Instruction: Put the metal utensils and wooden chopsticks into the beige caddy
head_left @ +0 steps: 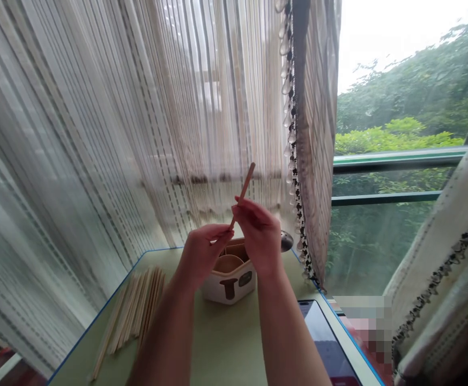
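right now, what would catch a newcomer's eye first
A slanted stick would likely stand out first, pinched low by the left hand and higher by the right hand. Behind them, a striped curtain fills much of the view, with greenery on the right. Pale sticks lie on the table, left of the box.

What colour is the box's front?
The box is whitish there, with dark, brownish marks; best seen in the head view.
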`<state>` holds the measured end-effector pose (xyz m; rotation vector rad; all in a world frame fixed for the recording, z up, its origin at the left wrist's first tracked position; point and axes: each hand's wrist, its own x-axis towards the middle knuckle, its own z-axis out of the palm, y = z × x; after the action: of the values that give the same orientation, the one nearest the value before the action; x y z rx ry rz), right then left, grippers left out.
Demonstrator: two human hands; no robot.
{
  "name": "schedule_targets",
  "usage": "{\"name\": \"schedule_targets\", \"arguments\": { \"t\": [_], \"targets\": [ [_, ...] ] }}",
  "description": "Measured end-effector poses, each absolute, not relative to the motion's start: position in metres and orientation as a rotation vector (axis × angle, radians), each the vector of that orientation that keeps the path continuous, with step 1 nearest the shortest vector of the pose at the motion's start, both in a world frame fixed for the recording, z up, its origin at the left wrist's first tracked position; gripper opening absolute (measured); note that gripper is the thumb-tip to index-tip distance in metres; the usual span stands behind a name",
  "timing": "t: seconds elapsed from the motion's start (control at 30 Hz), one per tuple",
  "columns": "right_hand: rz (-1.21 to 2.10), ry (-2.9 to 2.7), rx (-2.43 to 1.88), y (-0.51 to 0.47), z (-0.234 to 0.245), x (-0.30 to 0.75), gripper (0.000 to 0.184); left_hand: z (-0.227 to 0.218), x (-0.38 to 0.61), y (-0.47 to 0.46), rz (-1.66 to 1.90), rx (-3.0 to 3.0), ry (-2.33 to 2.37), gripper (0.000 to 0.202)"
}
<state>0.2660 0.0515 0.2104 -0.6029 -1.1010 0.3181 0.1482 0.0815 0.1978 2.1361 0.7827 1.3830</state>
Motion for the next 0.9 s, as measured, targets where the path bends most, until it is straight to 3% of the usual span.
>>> {"name": "schedule_targets", "arguments": {
  "t": [0.63,0.9],
  "targets": [
    [0.293,-1.127,-0.751,0.066,0.203,0.279,0.019,0.185,0.167,0.111,1.230,2.128,0.681,0.021],
    [0.242,-1.204,-0.783,0.064,0.206,0.279,0.018,0.183,0.169,0.115,1.333,2.297,0.875,0.018]
  ]
}}
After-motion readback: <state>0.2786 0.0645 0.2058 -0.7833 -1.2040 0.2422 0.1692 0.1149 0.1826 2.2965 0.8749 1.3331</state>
